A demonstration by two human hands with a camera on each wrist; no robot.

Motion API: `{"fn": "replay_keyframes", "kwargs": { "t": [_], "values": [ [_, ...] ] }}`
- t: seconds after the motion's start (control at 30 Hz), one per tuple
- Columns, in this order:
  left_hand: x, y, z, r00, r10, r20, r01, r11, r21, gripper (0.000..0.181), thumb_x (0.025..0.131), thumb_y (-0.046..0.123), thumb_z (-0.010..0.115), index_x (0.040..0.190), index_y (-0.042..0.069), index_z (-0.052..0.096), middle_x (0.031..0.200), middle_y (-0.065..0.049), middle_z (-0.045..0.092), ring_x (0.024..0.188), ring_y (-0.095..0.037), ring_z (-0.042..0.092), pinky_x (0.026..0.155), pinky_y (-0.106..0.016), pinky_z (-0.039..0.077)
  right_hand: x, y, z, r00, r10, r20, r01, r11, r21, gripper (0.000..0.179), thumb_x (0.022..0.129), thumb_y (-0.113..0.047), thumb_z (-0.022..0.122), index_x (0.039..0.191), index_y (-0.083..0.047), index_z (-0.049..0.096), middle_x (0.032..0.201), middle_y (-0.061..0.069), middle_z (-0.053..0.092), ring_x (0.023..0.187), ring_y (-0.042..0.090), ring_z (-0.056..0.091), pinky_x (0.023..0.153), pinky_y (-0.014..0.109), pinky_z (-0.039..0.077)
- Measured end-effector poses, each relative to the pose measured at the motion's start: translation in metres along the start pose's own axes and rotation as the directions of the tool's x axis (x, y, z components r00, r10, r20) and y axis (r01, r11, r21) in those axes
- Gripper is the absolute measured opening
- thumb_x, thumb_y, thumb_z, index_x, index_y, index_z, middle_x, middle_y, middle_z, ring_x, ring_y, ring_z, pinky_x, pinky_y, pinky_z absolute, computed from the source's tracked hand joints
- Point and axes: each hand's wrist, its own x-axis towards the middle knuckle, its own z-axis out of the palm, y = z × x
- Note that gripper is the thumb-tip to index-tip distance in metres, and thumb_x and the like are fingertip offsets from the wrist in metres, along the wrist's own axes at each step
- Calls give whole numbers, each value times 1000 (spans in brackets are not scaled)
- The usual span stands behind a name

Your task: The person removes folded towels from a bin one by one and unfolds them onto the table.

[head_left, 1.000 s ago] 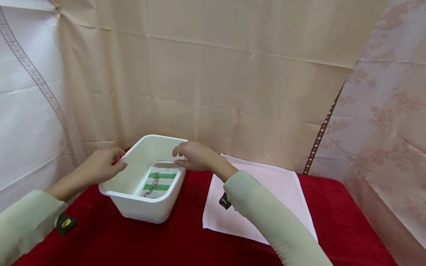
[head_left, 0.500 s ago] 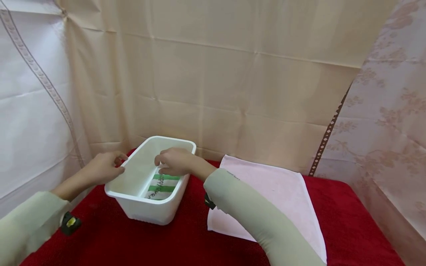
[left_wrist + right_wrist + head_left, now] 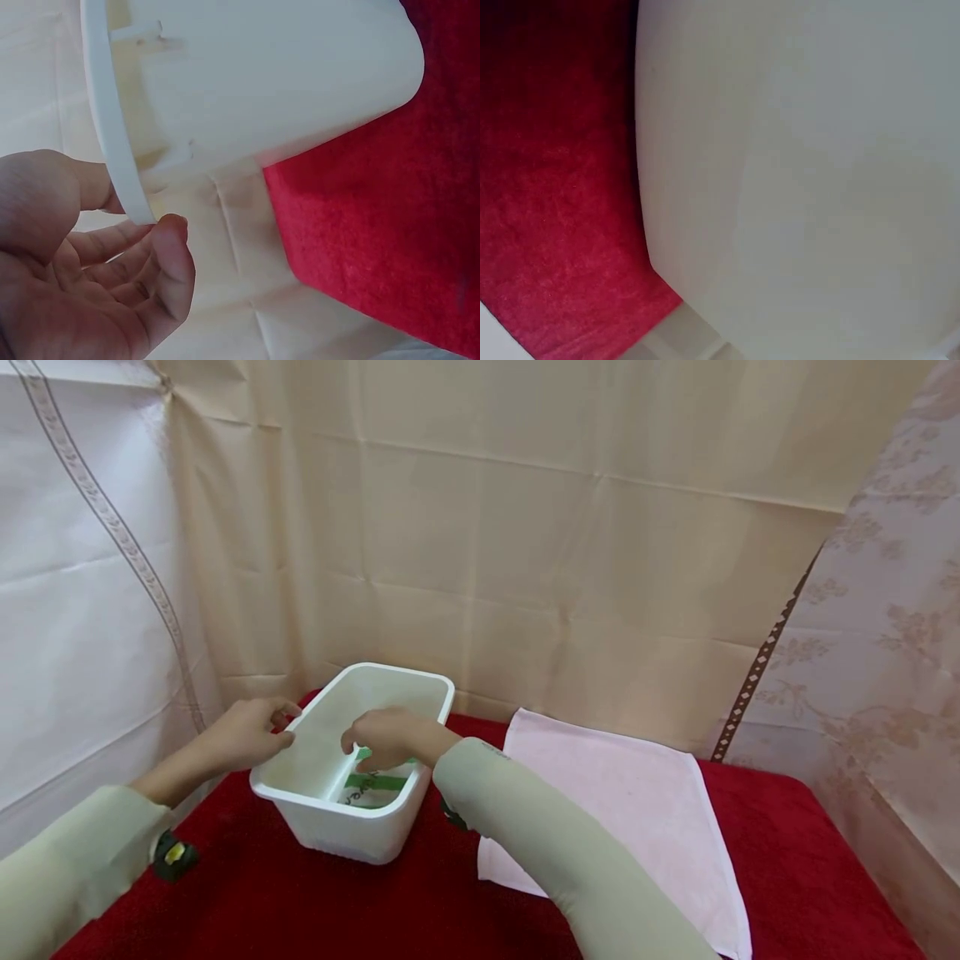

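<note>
A white plastic tub (image 3: 341, 833) stands left of centre in the head view. My left hand (image 3: 251, 732) holds its left rim; the left wrist view shows the thumb and fingers (image 3: 172, 251) on either side of the rim (image 3: 112, 127). Inside the tub lies a cloth with green and white stripes (image 3: 377, 782) and dark lettering, partly covered by my right hand (image 3: 386, 737). That hand reaches in over the right wall, fingers bent downward, the thumb apart from the index finger. Only the tub's outer wall (image 3: 780, 172) fills most of the right wrist view; the hand is hidden there.
A pink cloth (image 3: 622, 785) lies spread out to the right of the tub, partly under my right sleeve (image 3: 540, 827). Both rest on a red table cover (image 3: 787, 852). Beige curtain (image 3: 510, 543) hangs close behind the table, with patterned drapes at both sides.
My right hand has moved left from above the tub's right rim and down inside, covering more of the striped cloth. The left hand stays at the left rim. The head view has shifted slightly left.
</note>
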Motion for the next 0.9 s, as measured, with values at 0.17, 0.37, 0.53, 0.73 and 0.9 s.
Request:
{"fn": "replay_keyframes", "kwargs": {
  "t": [0.17,0.37,0.53,0.73,0.9],
  "values": [
    [1,-2,1,1000,18,-9,-18,1000,11,35,87,6,67,115,-13,64,94,-23,72,89,-38,70,74,-51,58,7,-5,7,993,12,113,-12,1000,-6,51,94,-39,74,142,-27,61,135,-8,62,121,8,55,104,29,44],
    [1,1,1,1000,24,-5,-23,1000,13,35,86,5,68,115,-13,64,93,-23,72,88,-38,70,73,-50,58,2,-10,14,960,97,261,-83,994,-65,77,90,-50,74,156,-46,36,159,-15,39,143,11,38,110,42,40],
    [1,4,-1,1000,13,8,-13,1000,16,35,87,5,68,116,-13,64,94,-22,72,88,-37,70,73,-49,58,-2,-12,15,919,154,362,-129,987,-94,74,93,-53,69,155,-58,28,163,-24,25,141,8,31,109,47,40],
    [1,5,-3,1000,10,16,-10,1000,9,36,87,5,68,117,-14,63,95,-24,72,89,-39,69,73,-50,59,-2,-13,15,912,163,377,-119,983,-138,68,95,-52,65,152,-62,29,159,-32,28,125,8,40,100,42,45],
    [0,4,-2,1000,18,13,-18,1000,5,36,87,5,68,117,-15,62,96,-24,72,90,-39,70,74,-49,59,-5,-15,17,896,246,371,-202,967,-152,71,89,-58,69,144,-74,27,154,-31,35,143,14,28,100,42,45]
  ]
}}
